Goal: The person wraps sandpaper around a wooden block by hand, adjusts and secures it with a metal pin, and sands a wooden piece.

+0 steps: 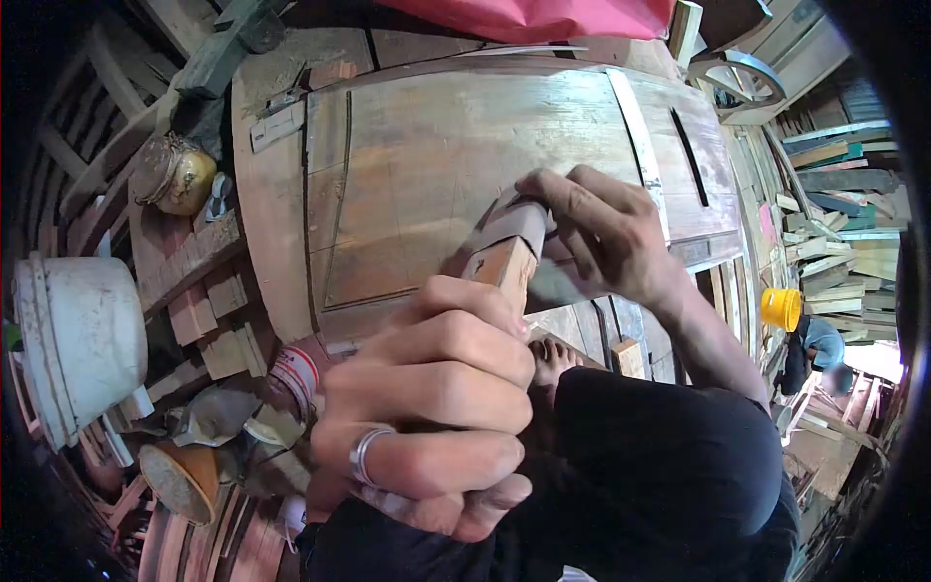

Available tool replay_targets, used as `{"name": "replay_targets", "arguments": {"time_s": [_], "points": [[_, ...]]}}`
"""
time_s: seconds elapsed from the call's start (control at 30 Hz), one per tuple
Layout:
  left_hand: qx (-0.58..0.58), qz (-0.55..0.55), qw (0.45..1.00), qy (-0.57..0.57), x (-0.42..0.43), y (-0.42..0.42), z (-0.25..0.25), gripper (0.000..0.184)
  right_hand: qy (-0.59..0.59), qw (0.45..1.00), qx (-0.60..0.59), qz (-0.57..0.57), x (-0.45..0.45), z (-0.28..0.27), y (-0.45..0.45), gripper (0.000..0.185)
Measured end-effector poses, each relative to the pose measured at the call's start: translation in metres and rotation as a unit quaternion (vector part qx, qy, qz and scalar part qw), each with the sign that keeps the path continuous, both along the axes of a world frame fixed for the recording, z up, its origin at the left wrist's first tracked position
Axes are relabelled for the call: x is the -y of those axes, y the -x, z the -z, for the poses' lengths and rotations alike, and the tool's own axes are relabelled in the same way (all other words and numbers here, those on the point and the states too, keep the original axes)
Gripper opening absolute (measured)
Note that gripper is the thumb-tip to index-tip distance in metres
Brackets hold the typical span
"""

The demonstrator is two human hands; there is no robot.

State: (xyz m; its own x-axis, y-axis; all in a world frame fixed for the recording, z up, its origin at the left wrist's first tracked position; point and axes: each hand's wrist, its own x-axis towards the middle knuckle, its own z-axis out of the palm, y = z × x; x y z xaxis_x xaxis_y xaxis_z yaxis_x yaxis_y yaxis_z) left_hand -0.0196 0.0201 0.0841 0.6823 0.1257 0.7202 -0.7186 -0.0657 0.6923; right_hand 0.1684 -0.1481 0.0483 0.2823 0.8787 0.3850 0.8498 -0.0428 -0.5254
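Note:
My left hand (427, 407), with a ring on one finger, is close to the camera and wrapped round a short wooden block (504, 269). Over the block's far end lies a folded greyish-brown sheet (519, 223) that looks like sandpaper. My right hand (611, 228) reaches in from the right, its fingertips pressed on the top of this sheet. Its thumb is partly hidden. Beneath both hands stretches a large wooden panel (417, 136), like a door, with a pale strip (635, 136) across its right part.
A white bucket (87, 339), a jar (179, 179) and an orange-rimmed container (181, 480) stand at the left among wood offcuts. Red cloth (553, 15) hangs at the far edge. To the right are stacked boards (844, 242), a yellow bucket (781, 308) and a crouching person (822, 344).

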Motion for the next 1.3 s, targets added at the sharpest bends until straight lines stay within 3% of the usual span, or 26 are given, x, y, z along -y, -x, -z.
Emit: {"name": "replay_targets", "arguments": {"time_s": [0.17, 0.3, 0.4, 0.5, 0.57, 0.63, 0.73, 0.87, 1.0, 1.03, 1.17, 1.23, 1.3], "points": [[0.012, -0.029, 0.999, 0.043, 0.003, -0.004, 0.003, 0.016, 0.016, 0.998, -0.037, 0.057, -0.001, 0.003, -0.004, 0.044], [0.028, -0.001, 1.000, -0.006, 0.008, -0.004, 0.003, 0.016, -0.030, 0.999, 0.016, -0.023, 0.003, -0.009, 0.011, 0.050], [0.023, -0.011, 0.999, -0.019, 0.010, -0.006, -0.002, 0.016, 0.004, 0.999, -0.046, 0.025, 0.003, 0.004, -0.004, 0.049], [0.005, -0.013, 1.000, -0.008, 0.011, -0.003, -0.003, 0.017, -0.003, 0.998, -0.058, 0.021, 0.004, 0.000, -0.001, 0.048], [0.014, -0.025, 1.000, -0.008, 0.012, -0.001, 0.000, 0.017, -0.002, 1.000, 0.001, -0.025, 0.006, -0.018, 0.013, 0.047], [0.003, -0.013, 1.000, -0.018, 0.016, -0.001, -0.003, 0.017, 0.014, 0.999, -0.035, -0.031, 0.009, -0.013, 0.006, 0.045], [0.020, -0.020, 0.999, -0.016, 0.022, -0.005, 0.000, 0.018, -0.005, 0.997, -0.074, 0.033, 0.007, 0.004, -0.005, 0.050], [0.022, -0.026, 0.999, -0.019, 0.018, -0.004, -0.002, 0.019, -0.025, 0.999, 0.015, -0.042, 0.014, -0.022, 0.019, 0.048], [0.017, -0.018, 0.999, -0.035, 0.021, -0.007, -0.004, 0.019, -0.025, 0.997, -0.065, 0.029, 0.011, 0.006, -0.001, 0.047], [0.019, -0.016, 0.999, -0.039, 0.020, -0.008, -0.004, 0.018, 0.014, 0.998, 0.003, 0.065, 0.010, 0.007, -0.007, 0.049], [0.042, -0.019, 0.999, -0.006, 0.018, -0.007, 0.000, 0.028, -0.048, 0.998, 0.012, -0.029, 0.011, -0.017, 0.021, 0.050], [0.040, -0.015, 0.999, -0.005, 0.021, -0.007, -0.001, 0.028, -0.040, 0.999, 0.018, -0.027, 0.012, -0.009, 0.010, 0.050], [0.038, -0.007, 0.999, -0.010, 0.020, -0.010, -0.003, 0.028, -0.020, 0.998, -0.023, 0.048, 0.004, 0.006, -0.001, 0.049]]}}
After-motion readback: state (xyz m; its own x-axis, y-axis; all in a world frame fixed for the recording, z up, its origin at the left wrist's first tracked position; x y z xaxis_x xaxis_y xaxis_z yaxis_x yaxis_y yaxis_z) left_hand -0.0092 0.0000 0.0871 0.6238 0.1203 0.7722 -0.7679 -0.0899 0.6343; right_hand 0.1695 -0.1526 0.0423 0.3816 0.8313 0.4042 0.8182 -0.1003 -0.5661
